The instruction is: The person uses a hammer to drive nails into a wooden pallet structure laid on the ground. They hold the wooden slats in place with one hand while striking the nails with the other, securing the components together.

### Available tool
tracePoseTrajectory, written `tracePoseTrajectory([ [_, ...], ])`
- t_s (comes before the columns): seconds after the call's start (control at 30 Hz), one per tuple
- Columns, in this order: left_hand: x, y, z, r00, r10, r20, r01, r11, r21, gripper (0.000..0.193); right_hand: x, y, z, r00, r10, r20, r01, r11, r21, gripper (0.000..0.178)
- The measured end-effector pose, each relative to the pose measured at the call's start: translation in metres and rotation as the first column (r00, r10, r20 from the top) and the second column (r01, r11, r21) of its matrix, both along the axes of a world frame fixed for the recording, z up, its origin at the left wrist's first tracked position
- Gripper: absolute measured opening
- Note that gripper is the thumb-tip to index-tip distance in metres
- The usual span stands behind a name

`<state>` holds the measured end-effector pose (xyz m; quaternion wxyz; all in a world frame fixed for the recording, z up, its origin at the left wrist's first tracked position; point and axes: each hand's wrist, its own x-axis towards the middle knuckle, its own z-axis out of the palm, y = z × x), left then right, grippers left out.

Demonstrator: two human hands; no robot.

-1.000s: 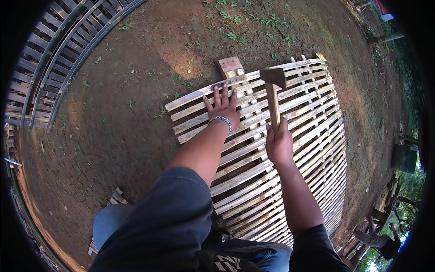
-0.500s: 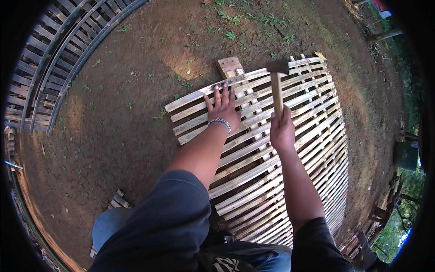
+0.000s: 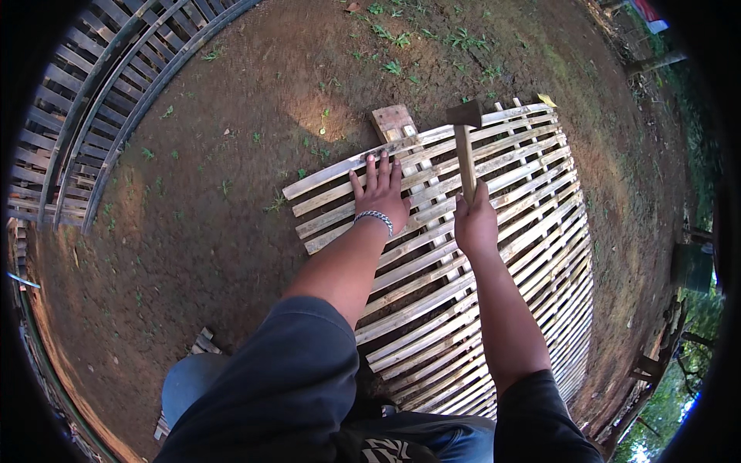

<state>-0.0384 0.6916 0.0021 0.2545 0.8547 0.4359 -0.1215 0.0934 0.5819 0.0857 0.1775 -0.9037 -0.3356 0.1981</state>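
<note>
A large panel of pale bamboo slats (image 3: 432,305) lies on the ground, its many strips fixed across several thin lengthwise strips. On its far left end my left hand (image 3: 382,197) presses down, fingers spread over the outermost slats; a braided bracelet circles that wrist. My right hand (image 3: 476,224) is wrapped round the wooden handle of a hatchet (image 3: 465,150), whose dark head is raised above the far slats. Under the far edge, beyond my left fingertips, a reddish-brown wood block (image 3: 393,122) sticks out.
Bare brown soil (image 3: 208,216) with small weeds surrounds the panel. At the upper left stands a greyish slatted structure (image 3: 85,108) with curved-looking rails. A short slatted piece (image 3: 204,341) lies by my left knee. Posts and a dark green container (image 3: 691,266) are at the right.
The hatchet and my right hand have shifted slightly left, toward my left hand. My left hand stays on the slats. The whole view has moved slightly.
</note>
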Motion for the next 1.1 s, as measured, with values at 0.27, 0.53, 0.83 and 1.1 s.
tracePoseTrajectory([
  [0.27,0.003,0.003,0.003,1.0,-0.006,0.018,0.006,1.0,0.007,0.084,0.026,-0.011,-0.026,0.966,0.253,0.044,-0.215,0.89,-0.402,0.028],
  [0.53,0.0,-0.001,-0.006,1.0,-0.009,0.026,0.008,1.0,0.024,0.084,0.004,0.034,0.041,0.988,0.094,0.123,-0.115,0.977,0.179,0.042],
  [0.83,-0.003,0.002,-0.006,1.0,-0.003,-0.002,0.003,1.0,0.013,0.084,0.022,0.03,0.059,0.922,0.355,0.152,-0.335,0.931,-0.142,0.024],
  [1.1,0.003,0.0,0.0,0.999,0.005,0.034,-0.005,1.0,0.001,0.084,0.03,-0.024,0.003,0.926,0.378,0.007,-0.338,0.837,-0.431,0.035],
])
